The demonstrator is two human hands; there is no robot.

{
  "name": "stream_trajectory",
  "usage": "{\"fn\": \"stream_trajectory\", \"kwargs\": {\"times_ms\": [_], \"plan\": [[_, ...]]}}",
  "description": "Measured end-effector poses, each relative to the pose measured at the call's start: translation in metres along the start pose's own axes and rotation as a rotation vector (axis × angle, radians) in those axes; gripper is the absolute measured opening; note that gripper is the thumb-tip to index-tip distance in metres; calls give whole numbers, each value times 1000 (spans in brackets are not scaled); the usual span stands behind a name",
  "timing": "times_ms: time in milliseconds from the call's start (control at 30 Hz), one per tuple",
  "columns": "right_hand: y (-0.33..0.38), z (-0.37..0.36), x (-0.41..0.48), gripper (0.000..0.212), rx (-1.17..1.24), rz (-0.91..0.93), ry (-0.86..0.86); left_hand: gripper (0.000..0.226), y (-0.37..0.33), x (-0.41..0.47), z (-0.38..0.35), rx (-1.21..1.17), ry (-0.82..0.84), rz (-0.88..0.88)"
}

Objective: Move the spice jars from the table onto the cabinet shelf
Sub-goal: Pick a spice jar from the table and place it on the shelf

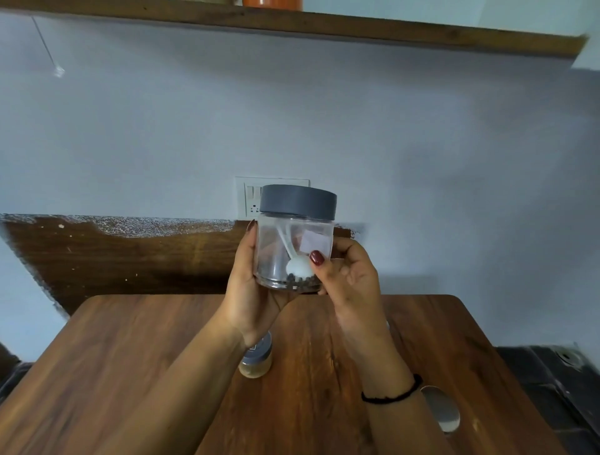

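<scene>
The left hand (251, 292) and right hand (352, 282) clasp 1 jar (296, 246) upright above the table (130, 357), likely steadying it for the shelf (324, 27).

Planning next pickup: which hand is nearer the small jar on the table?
Left. The left hand is over the small jar; the right hand is off to its right.

Behind the clear jar (296, 238), the wall socket (248, 198) shows only its left part. Below the clear jar, a small jar (258, 362) is half covered by the wrist of the left hand (248, 292), and its label is too blurred to read. Lower right of the clear jar, the right arm (399, 383) hides part of another jar (443, 410). Far above it, the top edge cuts off an orange thing (272, 2) on the shelf (389, 31).
</scene>
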State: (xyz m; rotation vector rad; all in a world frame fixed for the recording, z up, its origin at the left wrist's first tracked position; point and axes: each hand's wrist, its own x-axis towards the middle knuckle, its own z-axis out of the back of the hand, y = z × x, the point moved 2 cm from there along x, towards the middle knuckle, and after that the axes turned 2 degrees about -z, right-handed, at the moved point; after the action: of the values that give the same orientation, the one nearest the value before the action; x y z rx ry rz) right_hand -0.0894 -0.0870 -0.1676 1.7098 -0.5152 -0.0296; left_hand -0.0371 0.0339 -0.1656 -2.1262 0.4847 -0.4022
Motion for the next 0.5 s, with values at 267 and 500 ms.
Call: {"fn": "stream_trajectory", "kwargs": {"times_ms": [267,500], "plan": [[16,4,-1,43,-170,109,-104,61,-2,-1,-10,114,-139,-93],[19,-9,-7,65,-212,166,-61,49,-5,-6,-21,351,-195,-285]]}}
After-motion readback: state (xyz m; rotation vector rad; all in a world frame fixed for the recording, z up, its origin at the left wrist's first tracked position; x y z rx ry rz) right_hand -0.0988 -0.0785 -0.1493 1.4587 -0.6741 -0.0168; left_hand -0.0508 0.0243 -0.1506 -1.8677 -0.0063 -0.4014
